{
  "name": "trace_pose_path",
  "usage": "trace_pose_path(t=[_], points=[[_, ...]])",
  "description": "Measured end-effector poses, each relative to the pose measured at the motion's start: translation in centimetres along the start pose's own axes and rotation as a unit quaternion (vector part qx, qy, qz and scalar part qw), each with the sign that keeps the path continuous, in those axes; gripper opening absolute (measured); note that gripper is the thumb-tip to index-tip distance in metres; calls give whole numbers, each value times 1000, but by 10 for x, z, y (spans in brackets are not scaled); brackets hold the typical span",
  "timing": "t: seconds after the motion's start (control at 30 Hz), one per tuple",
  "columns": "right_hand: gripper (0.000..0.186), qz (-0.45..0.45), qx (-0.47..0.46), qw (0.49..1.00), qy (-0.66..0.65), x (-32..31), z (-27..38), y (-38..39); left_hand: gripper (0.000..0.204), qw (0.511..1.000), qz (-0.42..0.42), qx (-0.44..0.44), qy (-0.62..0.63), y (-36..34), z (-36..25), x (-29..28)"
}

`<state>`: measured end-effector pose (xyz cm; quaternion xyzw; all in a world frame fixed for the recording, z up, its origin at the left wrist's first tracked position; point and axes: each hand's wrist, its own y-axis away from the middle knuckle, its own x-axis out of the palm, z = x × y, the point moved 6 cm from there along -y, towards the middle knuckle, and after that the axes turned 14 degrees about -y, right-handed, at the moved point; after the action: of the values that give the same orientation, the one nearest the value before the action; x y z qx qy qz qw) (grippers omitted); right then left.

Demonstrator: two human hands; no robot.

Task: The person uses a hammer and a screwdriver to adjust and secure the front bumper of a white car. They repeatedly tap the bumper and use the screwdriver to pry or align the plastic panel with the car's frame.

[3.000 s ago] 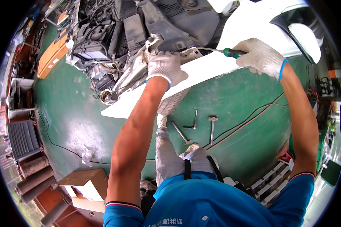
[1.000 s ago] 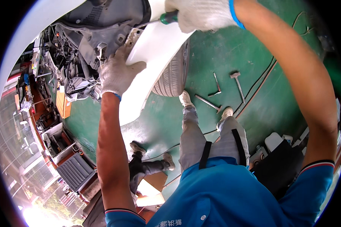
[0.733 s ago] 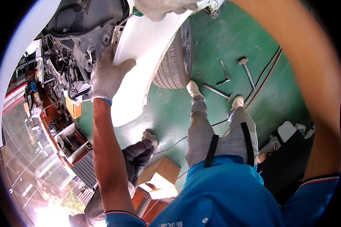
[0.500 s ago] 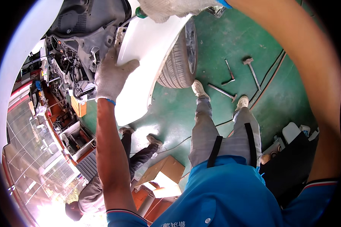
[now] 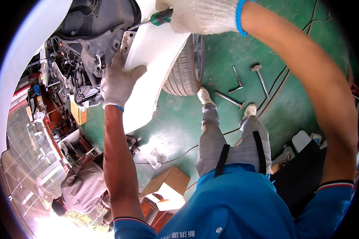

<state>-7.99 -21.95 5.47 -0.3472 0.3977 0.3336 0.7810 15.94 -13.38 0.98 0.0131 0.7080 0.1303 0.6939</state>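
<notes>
A white car fender (image 5: 145, 65) stretches beside the engine bay, above a tyre (image 5: 182, 73). My gloved left hand (image 5: 117, 81) grips the fender's inner edge, its thumb spread over the white panel and its fingers along the edge, near a metal bracket with holes (image 5: 126, 43). At the top, my gloved right hand (image 5: 205, 16) is closed around the green-and-black handle of a screwdriver (image 5: 160, 18). The screwdriver's shaft points left, across the fender toward the bracket's upper end. Some of the right fingers are out of the picture.
Open engine parts (image 5: 73, 75) lie left of the fender. Two hammers (image 5: 261, 79) and a smaller tool (image 5: 237, 77) rest on the green floor, with hoses (image 5: 281, 83) to their right. A cardboard box (image 5: 167, 181) stands below. Another person (image 5: 85, 183) bends at the lower left.
My right hand has come lower into view, showing more of the screwdriver. My left hand stays on the fender. The other person has moved left and bent over.
</notes>
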Motion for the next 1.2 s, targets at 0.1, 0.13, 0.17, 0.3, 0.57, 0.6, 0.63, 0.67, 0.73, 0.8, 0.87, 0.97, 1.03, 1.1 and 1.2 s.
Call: trace_pose_path(t=[0.1,0.13,0.17,0.3,0.57,0.6,0.63,0.67,0.73,0.8,0.87,0.97,1.03,1.1,1.2], points=[[22,81,-32,994,65,1,4,-10,90,999,17,-18,-41,-1,2,0],[21,102,-58,989,93,0,8,-14,91,998,14,-16,-52,-2,4,-1],[20,123,-82,982,121,-2,12,-17,92,998,11,-13,-63,-3,7,0],[22,103,46,993,-29,-2,-1,-27,96,994,21,-34,-101,-1,2,-1],[38,2,95,988,-121,-64,-8,80,58,975,-154,-4,-162,33,13,2],[41,-11,134,978,-160,-65,-13,102,52,979,-160,-39,-120,41,9,-2],[43,-25,183,959,-216,-59,-16,126,51,975,-189,-29,-112,49,5,-4],[46,-38,234,924,-301,-46,-17,147,50,970,-220,-28,-105,61,8,-5],[48,-113,291,823,-475,-8,-11,181,57,968,-210,-62,-123,80,29,8],[35,-114,309,782,-530,31,-1,191,72,963,-209,-145,-93,94,68,28],[29,-132,374,681,-616,67,19,182,85,961,-164,-222,-31,103,117,53],[21,-147,390,640,-645,109,36,154,83,976,-51,-208,40,91,130,64],[20,-112,380,712,-579,125,44,125,85,982,-45,-168,71,86,131,62],[22,-76,343,790,-503,127,52,92,86,988,-50,-133,56,82,125,57],[32,-38,272,874,-402,129,65,42,89,986,-92,-103,95,76,124,60]])
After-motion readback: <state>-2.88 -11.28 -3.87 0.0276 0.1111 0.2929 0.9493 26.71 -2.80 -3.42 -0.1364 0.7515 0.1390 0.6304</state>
